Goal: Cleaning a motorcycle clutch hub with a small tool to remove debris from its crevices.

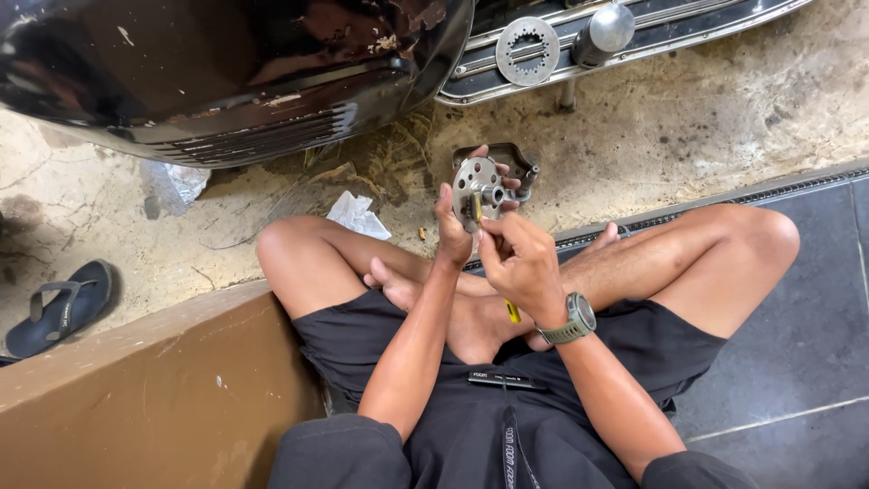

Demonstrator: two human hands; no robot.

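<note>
I sit cross-legged on the ground. My left hand (455,222) grips a round grey metal disc with holes and a central hub (477,184), held upright above my knees. My right hand (522,264), with a green watch on its wrist, pinches a thin yellow-handled tool (476,207) whose tip meets the disc's face. The tool's yellow end (513,311) shows below my right palm. A dark metal frame part (516,161) lies on the ground just behind the disc.
A black scooter body (226,72) looms at top left, its footboard (688,27) carrying a toothed ring (528,51) and a grey cylinder (605,33). White crumpled paper (357,215) lies on the concrete, a dark sandal (62,308) at far left. Brown ledge at lower left, dark tiles on the right.
</note>
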